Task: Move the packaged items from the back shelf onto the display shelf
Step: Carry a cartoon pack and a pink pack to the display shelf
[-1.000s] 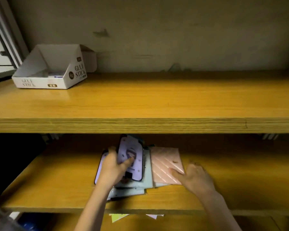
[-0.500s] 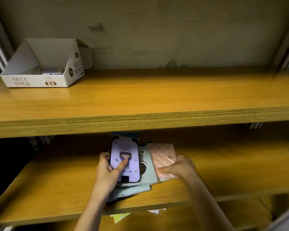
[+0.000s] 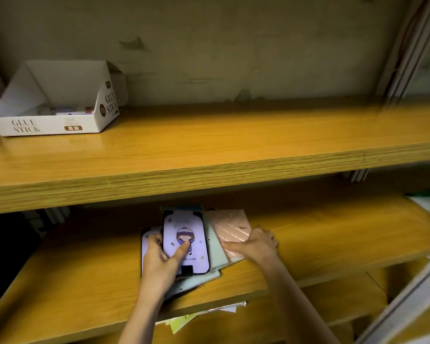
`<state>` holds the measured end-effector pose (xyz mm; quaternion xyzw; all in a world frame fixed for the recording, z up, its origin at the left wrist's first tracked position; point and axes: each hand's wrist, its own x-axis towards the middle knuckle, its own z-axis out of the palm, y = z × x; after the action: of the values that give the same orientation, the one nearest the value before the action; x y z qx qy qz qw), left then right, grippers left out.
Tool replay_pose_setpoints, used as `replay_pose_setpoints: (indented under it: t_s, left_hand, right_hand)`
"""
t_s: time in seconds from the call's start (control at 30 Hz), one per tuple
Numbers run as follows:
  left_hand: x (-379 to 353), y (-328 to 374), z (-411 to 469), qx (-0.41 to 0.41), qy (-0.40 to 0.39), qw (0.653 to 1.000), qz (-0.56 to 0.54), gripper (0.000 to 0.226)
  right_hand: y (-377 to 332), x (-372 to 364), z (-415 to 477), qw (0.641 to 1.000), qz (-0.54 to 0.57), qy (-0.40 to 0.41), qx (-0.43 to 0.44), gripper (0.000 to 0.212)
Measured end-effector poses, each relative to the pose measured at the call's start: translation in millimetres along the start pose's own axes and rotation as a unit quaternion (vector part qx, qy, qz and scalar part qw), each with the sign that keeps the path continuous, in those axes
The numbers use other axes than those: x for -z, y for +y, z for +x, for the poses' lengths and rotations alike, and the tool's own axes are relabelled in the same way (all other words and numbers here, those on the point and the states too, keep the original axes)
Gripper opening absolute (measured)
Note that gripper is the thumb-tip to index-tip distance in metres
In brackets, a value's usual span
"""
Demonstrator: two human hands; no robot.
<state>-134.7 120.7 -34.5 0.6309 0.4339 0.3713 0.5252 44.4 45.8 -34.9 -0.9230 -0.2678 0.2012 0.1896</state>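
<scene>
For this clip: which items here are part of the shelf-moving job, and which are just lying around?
Job: cartoon package, gripped by the left hand; pink quilted package, held by the right hand; pale green packages beneath; the lower shelf they lie on.
Lying about: glue stick box on the upper shelf; loose papers under the lower shelf.

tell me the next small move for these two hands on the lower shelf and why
Probably slide the right hand leftward to push the pink quilted pack against the cartoon phone case that the left hand pinches. The packs lie fanned out and the lowest one reaches the front edge of the lower shelf, so squaring them into one stack first should make the lift safer.
</scene>
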Motion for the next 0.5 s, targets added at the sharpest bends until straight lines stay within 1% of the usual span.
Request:
replay_pose_setpoints:
  t_s: [0.07,0.17,0.27,0.33,0.4,0.43,0.5]
  left_hand:
    - [2,-3,1,0.005,-0.008,1.0,-0.007,0.04]
    - [5,-4,2,-0.002,-0.015,1.0,-0.01,0.037]
    - [6,0,2,-0.015,-0.018,1.0,-0.015,0.033]
    - [8,5,1,-0.023,-0.01,0.999,-0.027,0.032]
    - [6,11,-1,-0.033,0.002,0.998,-0.045,0.037]
    - [3,15,-2,-0.041,0.007,0.998,-0.052,0.039]
    - [-9,25,-7,-0.056,-0.009,0.997,-0.061,0.038]
  right_hand:
    - [1,-1,6,0.997,0.079,-0.011,-0.013,0.091]
    - [4,-1,5,0.975,0.221,-0.013,-0.014,0.066]
    - [14,6,-1,0.961,0.276,0.011,0.009,0.045]
    - [25,16,-10,0.953,0.299,0.031,0.036,0.038]
    - [39,29,-20,0.941,0.326,0.068,0.057,0.034]
    - [48,36,-26,0.932,0.348,0.083,0.057,0.033]
    - [67,51,-39,0.908,0.402,0.099,0.056,0.034]
